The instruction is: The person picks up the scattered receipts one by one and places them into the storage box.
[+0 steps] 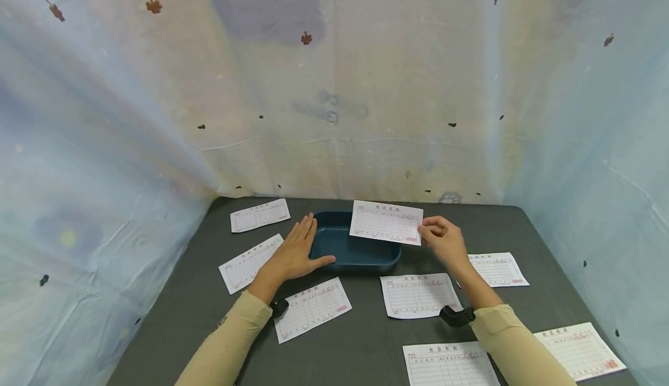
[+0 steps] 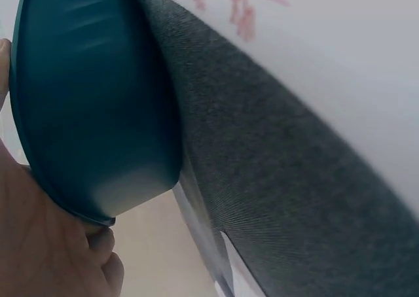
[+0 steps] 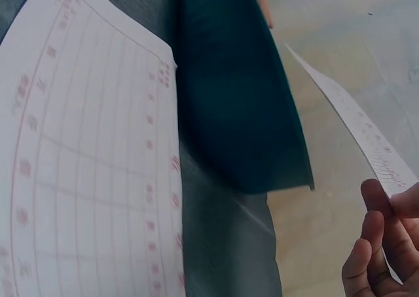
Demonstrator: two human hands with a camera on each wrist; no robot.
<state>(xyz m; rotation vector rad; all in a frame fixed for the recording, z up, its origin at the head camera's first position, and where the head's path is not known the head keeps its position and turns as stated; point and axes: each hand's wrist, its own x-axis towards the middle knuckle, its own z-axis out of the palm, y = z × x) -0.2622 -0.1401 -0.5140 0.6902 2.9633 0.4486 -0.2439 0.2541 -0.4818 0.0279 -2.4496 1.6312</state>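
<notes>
Pinching one printed form [image 1: 385,222] above the blue tray [image 1: 360,253] with the right grip [image 1: 448,245]; touching the tray's left end with the straight-fingered left grip [image 1: 294,255]. Surrounded on the desk [image 1: 366,310] by seven other forms [image 1: 420,296], some partly behind the right sleeve [image 1: 517,339].

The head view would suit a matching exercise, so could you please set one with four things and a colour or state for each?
Things:
1. left hand
2. table
3. right hand
4. tray

Colours and states:
A. pinches a printed slip by its edge
B. dark blue-green
C. fingers straight, at the left end of a container
D. dark grey, with several printed slips lying on it

Right pairs: 1-C, 2-D, 3-A, 4-B.
</notes>
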